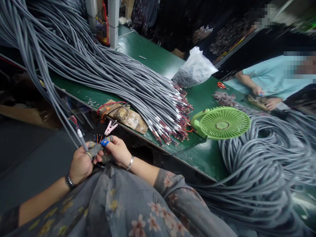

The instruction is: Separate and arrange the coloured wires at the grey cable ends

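Note:
Close to my lap, my left hand (82, 163) is closed around grey cables (64, 120) that run down from the upper left. One cable end there has a white band (79, 133) with thin coloured wires fanning out. Right beside it, my right hand (119, 152) is pinched, with a small blue piece (105, 142) at the thumb; what lies under the fingers is hidden. Wrappings cover some fingertips. Thin orange and dark wires (98, 137) stick up between the two hands. A pink clothespin (110, 127) sits just beyond them, near the table edge.
A thick bundle of grey cables (118, 72) lies across the green table (197, 158), its stripped ends by a green fan (222, 123). A taped wooden block (125, 117), a plastic bag (195, 67), orange scissors (222, 85) and coiled cables (266, 158) surround it. Opposite, a person's hands (271, 103) work.

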### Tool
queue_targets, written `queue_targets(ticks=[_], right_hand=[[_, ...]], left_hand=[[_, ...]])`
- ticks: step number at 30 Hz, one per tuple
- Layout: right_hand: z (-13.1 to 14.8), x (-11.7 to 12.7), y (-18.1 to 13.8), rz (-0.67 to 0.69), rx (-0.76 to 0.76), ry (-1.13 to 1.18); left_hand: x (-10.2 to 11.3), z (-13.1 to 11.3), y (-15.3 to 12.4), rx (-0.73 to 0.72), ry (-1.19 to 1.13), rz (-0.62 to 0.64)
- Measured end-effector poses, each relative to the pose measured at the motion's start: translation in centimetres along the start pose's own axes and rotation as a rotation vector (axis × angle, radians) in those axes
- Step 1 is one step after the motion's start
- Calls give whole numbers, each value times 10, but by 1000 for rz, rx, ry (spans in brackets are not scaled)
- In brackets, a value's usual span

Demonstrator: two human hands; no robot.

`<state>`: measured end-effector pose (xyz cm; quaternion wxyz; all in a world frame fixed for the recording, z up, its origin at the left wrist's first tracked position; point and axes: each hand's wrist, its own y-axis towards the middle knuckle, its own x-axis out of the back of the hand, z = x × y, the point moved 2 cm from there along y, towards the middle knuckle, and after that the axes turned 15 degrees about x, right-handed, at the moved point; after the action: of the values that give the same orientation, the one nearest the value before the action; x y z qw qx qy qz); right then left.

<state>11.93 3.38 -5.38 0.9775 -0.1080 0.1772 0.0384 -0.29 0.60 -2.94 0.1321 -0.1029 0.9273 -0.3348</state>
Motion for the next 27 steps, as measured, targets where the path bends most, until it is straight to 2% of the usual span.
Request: queue_targets(ticks=[4,9,14,20,27], right_hand=[[-1,3,-1,68,2,-12],[2,5,-2,35,36,-46],[2,6,-7,31,-19,-36],[-3,4,-10,129,-107,15],[-6,22,-8,280,-115,14]], left_hand=[[0,-2,-1,-22,-8,-2],[2,-1,0,-43,20,13],[4,-1,2,-54,0,-16],[2,-5,1,-36,-68,-65],[7,-12,1,-73,-17,7]])
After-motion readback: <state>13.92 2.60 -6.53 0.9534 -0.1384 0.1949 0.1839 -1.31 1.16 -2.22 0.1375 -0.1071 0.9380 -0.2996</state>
